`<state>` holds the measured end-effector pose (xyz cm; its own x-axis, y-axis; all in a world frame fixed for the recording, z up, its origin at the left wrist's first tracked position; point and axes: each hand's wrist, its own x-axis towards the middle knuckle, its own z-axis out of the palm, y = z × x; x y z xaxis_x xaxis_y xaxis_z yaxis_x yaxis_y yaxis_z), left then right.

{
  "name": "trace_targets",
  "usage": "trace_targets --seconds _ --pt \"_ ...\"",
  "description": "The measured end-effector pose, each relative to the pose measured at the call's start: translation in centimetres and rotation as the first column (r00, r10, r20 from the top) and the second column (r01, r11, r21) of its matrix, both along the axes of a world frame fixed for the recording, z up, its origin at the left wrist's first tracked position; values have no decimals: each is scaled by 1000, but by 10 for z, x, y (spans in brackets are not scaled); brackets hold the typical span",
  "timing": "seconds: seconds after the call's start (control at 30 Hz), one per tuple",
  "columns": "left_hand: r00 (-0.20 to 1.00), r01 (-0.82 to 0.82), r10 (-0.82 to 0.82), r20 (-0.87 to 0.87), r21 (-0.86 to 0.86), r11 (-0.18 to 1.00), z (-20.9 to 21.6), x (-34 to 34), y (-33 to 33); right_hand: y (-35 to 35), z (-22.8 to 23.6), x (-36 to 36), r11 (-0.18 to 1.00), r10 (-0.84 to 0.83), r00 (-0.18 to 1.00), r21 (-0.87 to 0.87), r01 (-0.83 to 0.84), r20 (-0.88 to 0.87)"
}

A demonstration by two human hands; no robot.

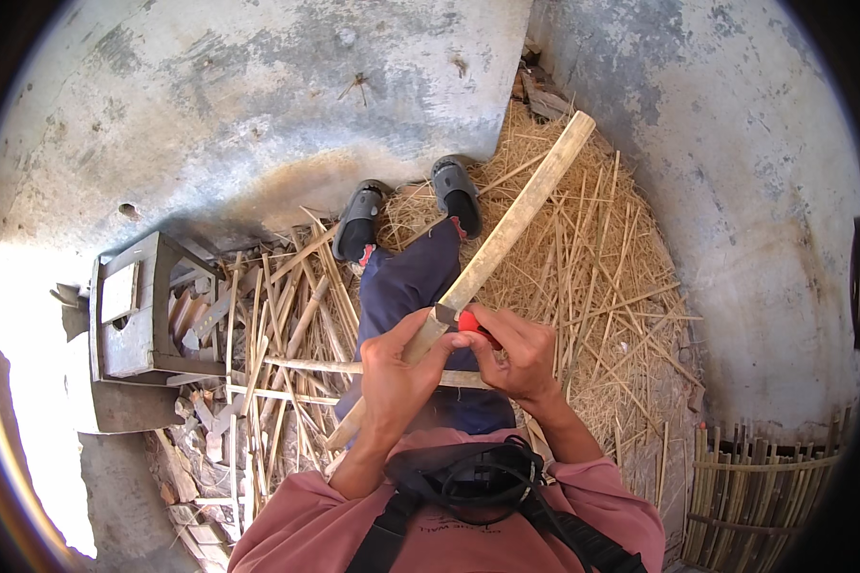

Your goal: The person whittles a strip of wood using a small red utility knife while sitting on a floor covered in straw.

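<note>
A long, pale bamboo strip (526, 215) runs slantwise from beside my left forearm up past my feet. My left hand (399, 380) is wrapped round its lower part, thumb reaching toward my right hand. In my right hand (518, 351) is a small red-handled tool (470, 327), gripped between thumb and fingers. A short dark, blade-like piece (444, 313) lies across the strip just beside the red handle; the fingers hide how the two join. Below the hands, another thin strip (320, 365) crosses my lap, partly covered by the left hand.
Straw and thin shavings (583, 258) cover the floor to the right. Cut bamboo sticks (277, 334) lie heaped on the left, next to a weathered wooden frame box (134, 306). A slatted bamboo basket (760, 497) stands at lower right. Stained walls (287, 105) close in ahead and right.
</note>
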<state>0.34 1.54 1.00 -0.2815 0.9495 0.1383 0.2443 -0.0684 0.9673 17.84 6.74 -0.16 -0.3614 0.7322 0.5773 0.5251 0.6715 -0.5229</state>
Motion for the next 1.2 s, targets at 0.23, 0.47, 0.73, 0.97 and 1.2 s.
trace_targets --seconds 0.23,0.47,0.73,0.97,1.2 --pt "992 8 -13 -123 -48 999 -2 -6 0 13 2 11 993 101 994 -65 -100 27" --pt "991 2 -5 -131 -26 1000 -11 -7 4 6 0 8 999 44 998 -25 -43 46" --pt "998 -26 23 -54 -50 998 -11 -2 4 5 -6 3 1000 -4 999 31 3 34" --pt "997 -16 11 -73 -76 997 -10 -2 4 5 -6 2 997 -36 999 64 35 6" --pt "997 8 -17 -75 -124 992 -6 -4 -4 9 -4 12 998 -29 999 62 27 33"
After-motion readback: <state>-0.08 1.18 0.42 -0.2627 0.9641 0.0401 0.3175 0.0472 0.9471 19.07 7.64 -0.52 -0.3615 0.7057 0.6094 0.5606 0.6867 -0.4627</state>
